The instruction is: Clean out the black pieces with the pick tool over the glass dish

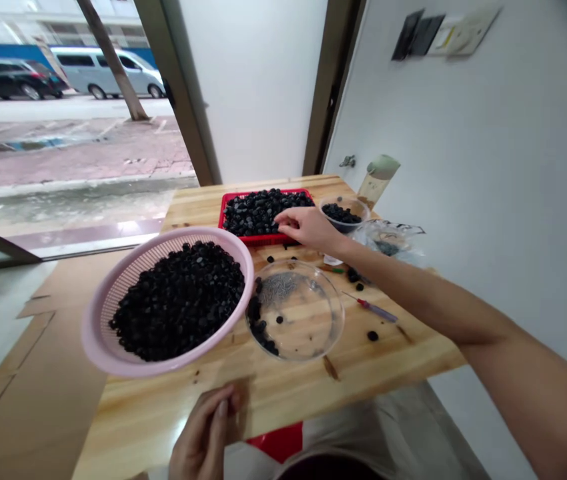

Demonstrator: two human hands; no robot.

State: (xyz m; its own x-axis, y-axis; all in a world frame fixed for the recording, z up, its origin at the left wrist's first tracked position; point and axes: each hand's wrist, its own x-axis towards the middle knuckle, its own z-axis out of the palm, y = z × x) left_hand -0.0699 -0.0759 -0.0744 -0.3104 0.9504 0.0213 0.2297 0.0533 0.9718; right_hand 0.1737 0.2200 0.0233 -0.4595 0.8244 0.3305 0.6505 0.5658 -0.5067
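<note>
My right hand (pixel 308 228) reaches across the wooden table (pixel 243 393) to the near right edge of a red tray (pixel 258 237) heaped with small black pieces, its fingers curled and pinched over them. What the fingertips hold is too small to name. My left hand (pixel 203 437) rests at the table's near edge, fingers curled together, close to my lap. Between the hands lie a pink colander (pixel 108 293) full of black pieces and a clear shallow dish (pixel 313 320) holding a few of them.
A small clear tub (pixel 358 208) of black pieces stands right of the red tray, beside a green-capped bottle (pixel 378 177) and a crumpled plastic bag (pixel 388 237). A thin red-handled tool (pixel 376 309) and loose black pieces lie on the table's right side. White wall on the right, glass door on the left.
</note>
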